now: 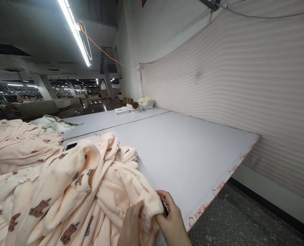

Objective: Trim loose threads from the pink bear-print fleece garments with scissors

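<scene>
A large heap of peach fleece fabric printed with small brown animals lies over the left part of a white cutting table. At the bottom of the view my left hand pinches a fold of this fabric near its edge, fingers closed on it. My right hand grips the same fold from the right and also holds a small dark tool between thumb and fingers; I cannot make out what the tool is.
A striped pink cloth hangs along the wall on the right. Stacks of folded pieces sit at the table's far end. A dark flat object lies by the fabric. The table's front edge meets a grey floor.
</scene>
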Tool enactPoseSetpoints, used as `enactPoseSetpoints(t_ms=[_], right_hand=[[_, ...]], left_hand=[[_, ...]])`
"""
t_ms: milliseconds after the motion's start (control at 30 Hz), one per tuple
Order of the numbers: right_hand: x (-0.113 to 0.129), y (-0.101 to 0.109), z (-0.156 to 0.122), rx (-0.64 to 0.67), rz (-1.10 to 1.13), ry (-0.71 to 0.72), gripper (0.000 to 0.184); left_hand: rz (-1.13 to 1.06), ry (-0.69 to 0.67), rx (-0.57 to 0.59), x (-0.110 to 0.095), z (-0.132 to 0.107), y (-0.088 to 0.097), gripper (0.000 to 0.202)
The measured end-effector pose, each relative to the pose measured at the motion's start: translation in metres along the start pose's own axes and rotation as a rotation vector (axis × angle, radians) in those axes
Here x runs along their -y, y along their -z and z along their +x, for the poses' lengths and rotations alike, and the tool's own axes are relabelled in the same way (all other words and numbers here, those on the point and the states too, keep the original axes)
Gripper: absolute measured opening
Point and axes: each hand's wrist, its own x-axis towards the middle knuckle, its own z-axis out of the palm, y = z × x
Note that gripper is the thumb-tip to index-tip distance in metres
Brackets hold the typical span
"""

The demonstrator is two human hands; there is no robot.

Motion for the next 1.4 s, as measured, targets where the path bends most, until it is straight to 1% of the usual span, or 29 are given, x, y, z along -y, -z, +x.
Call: enactPoseSetpoints(t_ms=[67, 100, 200, 233, 267, 300, 333, 400, 433, 467, 500, 533, 600, 667, 733, 800, 900, 967, 1033, 1133, 1233, 1267, 1333, 1367, 1400], right_hand=[[0.003, -0.002, -0.007, 0.02, -0.021, 0.033, 0.037], [0.003, -0.002, -0.011, 0.016, -0.043, 0.045, 0.036], [-0.003, 0.003, -0.019, -0.027, -0.172, 0.068, 0.033], [-0.006, 0.005, -0.021, -0.059, -0.237, 0.081, 0.034], [-0.008, 0.009, -0.021, -0.103, -0.314, 0.107, 0.035], [-0.011, 0.012, -0.021, -0.149, -0.396, 0.14, 0.033], [-0.013, 0.016, -0.02, -0.191, -0.481, 0.171, 0.029], [-0.015, 0.02, -0.017, -0.263, -0.634, 0.209, 0.015], [-0.015, 0.021, -0.015, -0.277, -0.694, 0.217, 0.009], [-0.014, 0.022, -0.013, -0.27, -0.739, 0.22, 0.009], [-0.012, 0.021, -0.011, -0.24, -0.77, 0.218, 0.01], [-0.009, 0.021, -0.011, -0.189, -0.785, 0.214, 0.011], [-0.002, 0.02, -0.012, -0.046, -0.753, 0.208, 0.01], [0.007, 0.022, -0.015, 0.08, -0.649, 0.2, 0.002], [0.015, 0.026, -0.02, 0.171, -0.537, 0.203, 0.018], [0.022, 0.03, -0.025, 0.221, -0.498, 0.206, 0.028], [0.026, 0.029, -0.028, 0.216, -0.561, 0.209, 0.03], [0.026, 0.026, -0.027, 0.199, -0.557, 0.208, 0.028], [0.027, 0.024, -0.024, 0.202, -0.473, 0.194, 0.026], [0.028, 0.023, -0.018, 0.215, -0.321, 0.138, 0.024], [0.029, 0.023, -0.015, 0.217, -0.196, 0.055, 0.019], [0.029, 0.022, -0.015, 0.21, -0.177, 0.05, 0.019], [0.028, 0.019, -0.017, 0.186, -0.201, 0.115, 0.015], [0.027, 0.016, -0.019, 0.172, -0.256, 0.181, 0.013], [0.025, 0.013, -0.021, 0.159, -0.329, 0.261, 0.015]], left_hand=[[0.002, -0.034, 0.019, -0.009, 0.001, -0.005, 0.041], [0.017, -0.059, 0.01, -0.012, 0.002, -0.005, 0.037], [0.061, -0.154, -0.015, -0.015, 0.003, 0.001, 0.037], [0.053, -0.154, -0.003, -0.015, 0.003, 0.004, 0.038], [0.021, -0.117, 0.032, -0.016, 0.003, 0.008, 0.038], [-0.039, -0.042, 0.095, -0.018, 0.004, 0.011, 0.037], [-0.124, 0.065, 0.173, -0.02, 0.005, 0.013, 0.035], [-0.359, 0.336, 0.34, -0.027, 0.009, 0.016, 0.032], [-0.499, 0.47, 0.412, -0.031, 0.012, 0.016, 0.033], [-0.64, 0.583, 0.467, -0.034, 0.015, 0.017, 0.035], [-0.771, 0.667, 0.5, -0.038, 0.017, 0.017, 0.039], [-0.882, 0.721, 0.516, -0.04, 0.019, 0.017, 0.042], [-1.03, 0.769, 0.523, -0.043, 0.022, 0.019, 0.046], [-1.115, 0.792, 0.521, -0.041, 0.023, 0.021, 0.048], [-1.183, 0.812, 0.522, -0.038, 0.022, 0.024, 0.049], [-1.223, 0.824, 0.528, -0.037, 0.021, 0.026, 0.046], [-1.221, 0.829, 0.529, -0.039, 0.02, 0.027, 0.037], [-1.193, 0.829, 0.532, -0.042, 0.019, 0.028, 0.034], [-1.16, 0.823, 0.534, -0.044, 0.019, 0.029, 0.033], [-1.1, 0.773, 0.518, -0.043, 0.02, 0.031, 0.03], [-0.989, 0.712, 0.523, -0.038, 0.02, 0.031, 0.029], [-0.938, 0.684, 0.522, -0.038, 0.02, 0.03, 0.029], [-0.836, 0.614, 0.506, -0.039, 0.02, 0.028, 0.028], [-0.79, 0.582, 0.494, -0.041, 0.02, 0.028, 0.027], [-0.749, 0.563, 0.474, -0.043, 0.02, 0.027, 0.025]])
